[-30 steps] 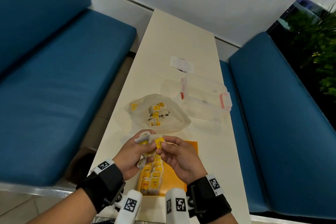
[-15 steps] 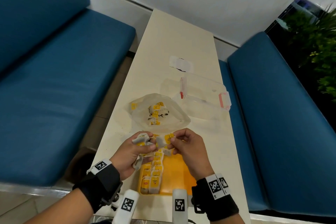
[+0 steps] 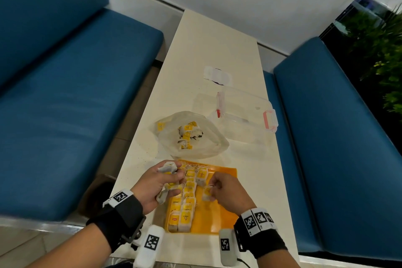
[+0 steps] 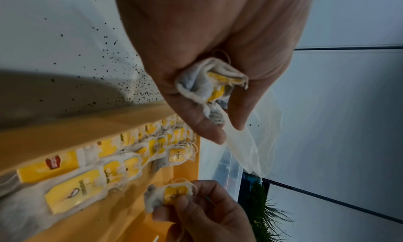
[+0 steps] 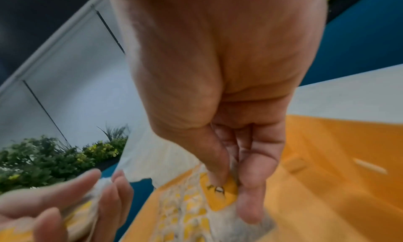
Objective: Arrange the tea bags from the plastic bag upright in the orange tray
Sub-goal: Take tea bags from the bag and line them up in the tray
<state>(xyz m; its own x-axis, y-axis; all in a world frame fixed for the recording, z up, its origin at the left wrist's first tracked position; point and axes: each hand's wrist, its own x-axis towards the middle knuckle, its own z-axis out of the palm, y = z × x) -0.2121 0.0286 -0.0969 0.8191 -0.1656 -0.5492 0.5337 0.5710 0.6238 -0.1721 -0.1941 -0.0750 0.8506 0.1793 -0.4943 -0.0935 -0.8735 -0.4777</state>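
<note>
Now, change since a second ago: the hands have split apart; they were knuckle to knuckle over the far end of the orange tray (image 3: 226, 209), and the right one has dropped down over the tray's bare middle.
Right hand (image 3: 228, 193): thumb and fingers pinching one tea bag (image 3: 206, 194) by its yellow tag, bag hanging below, low over the tray floor, just right of the standing rows; the wrist view shows the thumb (image 5: 216, 168) pressed on the tag.
Left hand (image 3: 157, 183): curled round a crumpled bunch of tea bags (image 3: 167, 168), yellow tags poking out of the fist (image 4: 209, 83); it sits over the tray's left edge, much where it was before.
Rows in the tray (image 3: 185, 206): two lines of bags stand upright along the left side, tags up, running from the near end to the far end; strings tangle at the far end.
Held bag against rows: beside them, apart; I cannot tell whether it touches the tray floor.
Plastic bag (image 3: 191, 135): lies open on the worktop (image 3: 217, 39) just beyond the tray, a few bags inside, unmoved.
Clear container (image 3: 245, 115): right of the plastic bag, red clasps showing, same spot.
Worktop specks: dark tea crumbs scattered left of the tray (image 4: 113, 56).
Benches: blue seats (image 3: 65, 104) either side of the worktop.
</note>
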